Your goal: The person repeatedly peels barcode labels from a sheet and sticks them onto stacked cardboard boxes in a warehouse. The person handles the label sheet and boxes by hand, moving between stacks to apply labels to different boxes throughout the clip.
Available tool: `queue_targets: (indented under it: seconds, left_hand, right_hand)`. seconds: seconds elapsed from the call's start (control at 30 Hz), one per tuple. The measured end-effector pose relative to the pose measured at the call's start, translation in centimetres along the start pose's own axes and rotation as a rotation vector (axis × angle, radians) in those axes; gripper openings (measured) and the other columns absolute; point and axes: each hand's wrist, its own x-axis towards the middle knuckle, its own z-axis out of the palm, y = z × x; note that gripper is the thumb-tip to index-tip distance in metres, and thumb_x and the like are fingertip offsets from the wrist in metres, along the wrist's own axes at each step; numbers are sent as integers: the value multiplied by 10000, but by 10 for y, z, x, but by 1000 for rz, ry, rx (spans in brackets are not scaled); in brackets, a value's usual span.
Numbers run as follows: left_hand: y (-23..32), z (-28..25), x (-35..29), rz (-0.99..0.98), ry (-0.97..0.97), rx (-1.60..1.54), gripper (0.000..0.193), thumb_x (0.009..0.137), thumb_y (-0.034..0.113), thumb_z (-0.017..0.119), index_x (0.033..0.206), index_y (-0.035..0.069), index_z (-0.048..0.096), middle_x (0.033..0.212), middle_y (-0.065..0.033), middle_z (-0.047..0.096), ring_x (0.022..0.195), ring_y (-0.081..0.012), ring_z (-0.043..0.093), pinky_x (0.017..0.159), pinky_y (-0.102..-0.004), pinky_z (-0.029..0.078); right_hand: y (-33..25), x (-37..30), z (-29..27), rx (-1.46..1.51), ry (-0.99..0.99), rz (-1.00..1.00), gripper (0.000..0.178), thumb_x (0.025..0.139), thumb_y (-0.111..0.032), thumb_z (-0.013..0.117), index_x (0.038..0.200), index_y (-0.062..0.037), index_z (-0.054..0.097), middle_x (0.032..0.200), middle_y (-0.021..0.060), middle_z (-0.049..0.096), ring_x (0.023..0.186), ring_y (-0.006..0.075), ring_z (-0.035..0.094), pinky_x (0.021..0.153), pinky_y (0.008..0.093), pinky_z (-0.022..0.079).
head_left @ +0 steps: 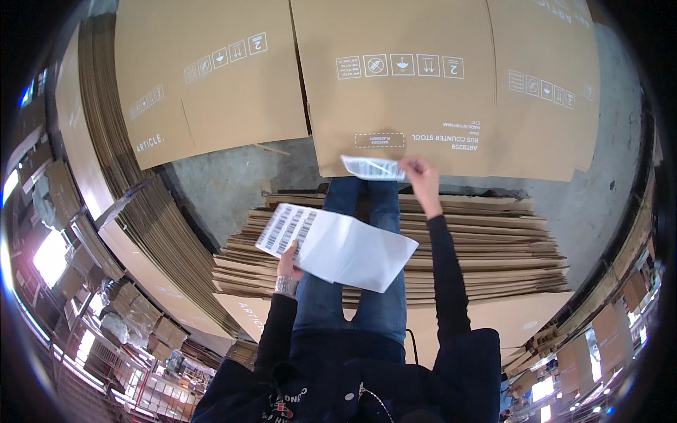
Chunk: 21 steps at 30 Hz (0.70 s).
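Mid-frame, the left hand (288, 264) holds a white sheet (352, 248) of barcode stickers (287, 228) — above it, the right hand (421, 183) pinches a label (372, 168) by flattened cardboard boxes (402, 106) spanning the frame's top.

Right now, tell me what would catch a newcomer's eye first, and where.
The bright white sheets stand out first, held in the left hand over the blue jeans, with barcodes printed at their left end. Next comes the white barcode strip in the right hand, seen against the near edge of a broad brown cardboard panel. Stacked flat cardboard shows on both sides of the jeans.
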Motion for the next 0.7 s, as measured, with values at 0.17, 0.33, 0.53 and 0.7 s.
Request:
queue_targets:
  seconds: [0.17,0.33,0.53,0.7]
  left_hand:
    - [-34,-32,-14,7,-30,118,376,852,150,595,1192,26,490,1125,-99,588,994,-222,583,842,-353,487]
    - [-40,-38,-13,65,-98,87,390,865,155,574,1216,22,467,1161,-107,570,1027,-215,569,880,-345,469]
    - [-37,-41,-12,24,-15,104,394,838,155,625,1186,22,499,1128,-92,588,1012,-212,575,864,-348,477]
    - [-35,-39,-12,10,-5,121,400,833,154,632,1187,24,501,1133,-92,587,1015,-211,574,863,-345,477]
  right_hand:
    - [80,75,-21,76,-47,27,51,795,-45,643,830,-31,608,729,-8,611,669,57,550,607,197,426]
    - [106,101,-16,-67,39,45,71,774,-32,660,817,-16,605,729,6,616,662,64,563,605,211,438]
    - [103,113,-10,-61,-37,29,71,772,-35,663,806,-15,604,700,-7,601,645,58,546,598,204,431]
    - [104,111,-13,-116,-8,1,61,781,-41,657,801,-21,602,677,-14,589,629,54,535,574,195,420]
